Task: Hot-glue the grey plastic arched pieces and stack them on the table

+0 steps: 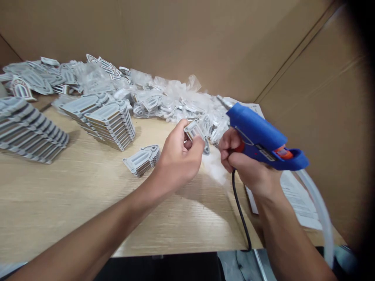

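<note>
My left hand [183, 150] is closed on a small grey-white arched piece [195, 130], holding it above the table with thumb and fingers. My right hand [243, 160] grips the handle of a blue glue gun [258, 130], whose metal nozzle points up and to the left, a little apart from the piece. A clear glue stick curves down from the gun's back, and a black cord hangs below the handle. Left of my left hand stands a short stack of similar pieces [142, 160].
Taller stacks [109, 123] and a large leaning stack [29, 130] stand on the wooden table [88, 210] at the left. Bagged pieces [152, 99] lie heaped along the cardboard wall [187, 43]. Printed sheets [299, 199] lie at the right, under my right forearm.
</note>
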Tool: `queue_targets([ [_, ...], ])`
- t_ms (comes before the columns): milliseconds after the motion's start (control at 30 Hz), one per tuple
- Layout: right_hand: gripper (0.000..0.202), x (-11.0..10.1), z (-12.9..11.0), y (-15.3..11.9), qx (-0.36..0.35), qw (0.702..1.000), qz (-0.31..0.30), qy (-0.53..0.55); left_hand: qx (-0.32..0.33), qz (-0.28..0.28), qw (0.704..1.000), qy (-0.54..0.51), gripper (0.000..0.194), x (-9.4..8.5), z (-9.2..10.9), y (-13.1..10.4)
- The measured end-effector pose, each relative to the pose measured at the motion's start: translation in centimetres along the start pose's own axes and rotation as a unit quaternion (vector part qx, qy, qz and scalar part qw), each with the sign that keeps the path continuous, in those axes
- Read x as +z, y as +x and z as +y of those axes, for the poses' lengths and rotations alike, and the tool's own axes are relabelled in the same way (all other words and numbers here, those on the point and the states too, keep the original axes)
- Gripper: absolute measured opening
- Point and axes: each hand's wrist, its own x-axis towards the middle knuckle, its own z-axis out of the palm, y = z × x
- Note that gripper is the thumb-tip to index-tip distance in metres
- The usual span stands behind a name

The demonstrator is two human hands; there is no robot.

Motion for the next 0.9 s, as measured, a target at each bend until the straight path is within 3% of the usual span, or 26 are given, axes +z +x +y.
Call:
queue_targets([
  [100,0.030,0.0,0.0,0.5,-0.001,0.997,0.037,0.072,-0.030,-0.044,0.997,-0.047,0.025,0.2,0.1,0.0],
  [200,0.023,-0.1,-0.1,1.0,0.033,0.993,0.053,0.097,-0.045,-0.050,0.994,-0.091,0.023,0.3,0.3,0.2],
  [433,0.020,-0.6,0.1,0.9,0.092,0.990,-0.012,0.105,-0.003,-0.056,0.990,-0.133,0.024,0.2,0.2,0.6],
  [567,0.034,-0.4,-0.2,0.9,0.085,0.991,0.003,0.099,0.014,-0.061,0.993,-0.101,0.025,-0.1,0.1,0.7],
  [767,0.051,-0.3,-0.5,1.7,0.072,0.990,0.085,0.091,0.007,-0.071,0.997,-0.038,0.030,0.1,-0.4,0.3],
  [833,0.054,-0.4,-0.5,1.9,0.060,0.989,0.104,0.090,0.008,-0.053,0.998,0.015,0.037,0.1,-0.5,-0.2],
  [900,0.056,-0.5,-0.5,2.0,0.052,0.989,0.111,0.086,0.057,-0.019,0.990,0.125,0.050,-0.1,-0.4,-0.8],
])
